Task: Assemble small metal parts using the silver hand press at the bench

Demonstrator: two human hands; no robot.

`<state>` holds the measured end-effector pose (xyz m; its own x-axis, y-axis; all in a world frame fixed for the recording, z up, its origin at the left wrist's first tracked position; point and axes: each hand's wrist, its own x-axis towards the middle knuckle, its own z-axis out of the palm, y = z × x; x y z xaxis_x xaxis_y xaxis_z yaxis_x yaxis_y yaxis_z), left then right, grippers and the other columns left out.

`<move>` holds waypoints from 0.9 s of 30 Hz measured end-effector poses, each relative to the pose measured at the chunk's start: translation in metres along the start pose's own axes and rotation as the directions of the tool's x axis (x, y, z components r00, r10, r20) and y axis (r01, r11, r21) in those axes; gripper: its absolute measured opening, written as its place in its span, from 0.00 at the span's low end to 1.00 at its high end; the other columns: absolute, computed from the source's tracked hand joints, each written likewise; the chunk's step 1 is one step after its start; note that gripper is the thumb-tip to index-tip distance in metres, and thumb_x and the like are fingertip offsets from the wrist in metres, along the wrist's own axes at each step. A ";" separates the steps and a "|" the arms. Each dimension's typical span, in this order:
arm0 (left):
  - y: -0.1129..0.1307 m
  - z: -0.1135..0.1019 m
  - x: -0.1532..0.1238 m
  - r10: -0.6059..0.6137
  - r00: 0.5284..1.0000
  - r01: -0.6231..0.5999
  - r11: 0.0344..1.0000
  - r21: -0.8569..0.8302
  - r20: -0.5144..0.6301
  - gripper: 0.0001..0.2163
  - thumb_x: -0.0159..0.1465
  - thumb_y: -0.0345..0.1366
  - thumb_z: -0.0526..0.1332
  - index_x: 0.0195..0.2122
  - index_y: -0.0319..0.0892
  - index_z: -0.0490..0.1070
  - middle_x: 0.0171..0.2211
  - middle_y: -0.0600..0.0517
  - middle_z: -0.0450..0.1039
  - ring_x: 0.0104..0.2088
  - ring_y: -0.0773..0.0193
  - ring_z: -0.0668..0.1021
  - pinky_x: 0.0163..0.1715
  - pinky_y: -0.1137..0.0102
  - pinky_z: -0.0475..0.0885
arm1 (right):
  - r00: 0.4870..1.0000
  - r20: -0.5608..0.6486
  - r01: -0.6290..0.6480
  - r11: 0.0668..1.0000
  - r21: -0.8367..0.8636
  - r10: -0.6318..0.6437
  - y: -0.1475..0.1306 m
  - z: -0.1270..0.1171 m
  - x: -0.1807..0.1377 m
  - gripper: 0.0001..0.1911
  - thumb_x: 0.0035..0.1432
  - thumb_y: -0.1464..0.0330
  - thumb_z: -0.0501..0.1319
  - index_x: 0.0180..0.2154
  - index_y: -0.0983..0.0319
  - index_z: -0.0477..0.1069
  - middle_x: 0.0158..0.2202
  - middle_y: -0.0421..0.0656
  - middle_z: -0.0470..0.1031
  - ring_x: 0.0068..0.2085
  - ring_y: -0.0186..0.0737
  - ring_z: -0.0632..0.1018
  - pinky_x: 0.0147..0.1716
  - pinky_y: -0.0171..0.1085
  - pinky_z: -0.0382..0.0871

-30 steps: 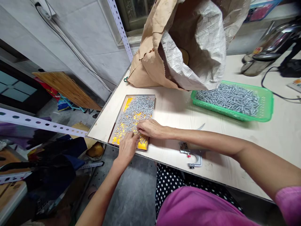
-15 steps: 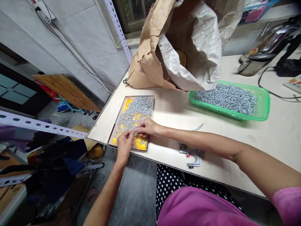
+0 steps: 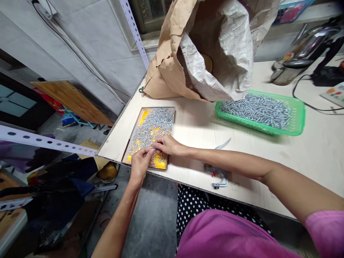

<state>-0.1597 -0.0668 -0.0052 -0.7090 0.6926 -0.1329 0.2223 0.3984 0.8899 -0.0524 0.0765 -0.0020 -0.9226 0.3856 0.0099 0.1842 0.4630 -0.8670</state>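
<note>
A flat metal-framed tray with a yellow floor lies at the table's front left corner, covered with several small silver screws. My left hand hovers over the tray's near end, fingers pinched together. My right hand reaches across from the right and meets it fingertip to fingertip, also pinched. Both seem to hold small screws between the fingertips; the pieces are too small to see clearly.
A green plastic basket full of screws stands to the right. Behind the tray gapes a big brown paper and woven sack. A metal hand tool lies near the table's front edge. A black cable and metal appliance sit far right.
Both hands have lifted from flat on the screws into pinches that meet above the tray's near end. The view has shifted slightly.
</note>
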 end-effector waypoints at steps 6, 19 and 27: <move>-0.010 -0.021 0.005 0.183 0.972 -0.129 0.940 0.317 -0.148 0.18 0.56 0.46 0.71 0.43 0.41 0.83 0.32 0.46 0.81 0.33 0.53 0.81 0.41 0.61 0.76 | 0.937 0.307 0.325 0.742 -0.586 -0.168 -0.007 -0.006 -0.013 0.08 0.66 0.75 0.61 0.41 0.64 0.79 0.47 0.51 0.79 0.45 0.44 0.75 0.39 0.38 0.62; -0.016 -0.022 -0.006 0.027 0.989 -0.015 0.996 0.084 -0.143 0.20 0.61 0.49 0.66 0.46 0.40 0.82 0.22 0.52 0.76 0.20 0.61 0.74 0.23 0.68 0.68 | 0.861 0.482 0.452 0.673 -0.585 -0.160 -0.012 0.019 0.005 0.10 0.63 0.79 0.61 0.38 0.66 0.81 0.39 0.52 0.84 0.38 0.43 0.80 0.35 0.37 0.66; -0.010 0.003 -0.006 0.034 0.998 -0.037 0.997 -0.063 -0.055 0.21 0.59 0.52 0.66 0.41 0.39 0.82 0.21 0.54 0.77 0.22 0.61 0.78 0.28 0.68 0.74 | 0.953 0.236 0.234 0.958 -0.167 -0.191 0.009 -0.007 0.025 0.11 0.63 0.75 0.64 0.26 0.66 0.78 0.21 0.36 0.72 0.26 0.29 0.68 0.29 0.31 0.55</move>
<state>-0.1560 -0.0732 -0.0147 -0.7369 0.6714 -0.0786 0.2060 0.3337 0.9199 -0.0717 0.0964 -0.0058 -0.9942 0.0905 0.0579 0.0173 0.6670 -0.7448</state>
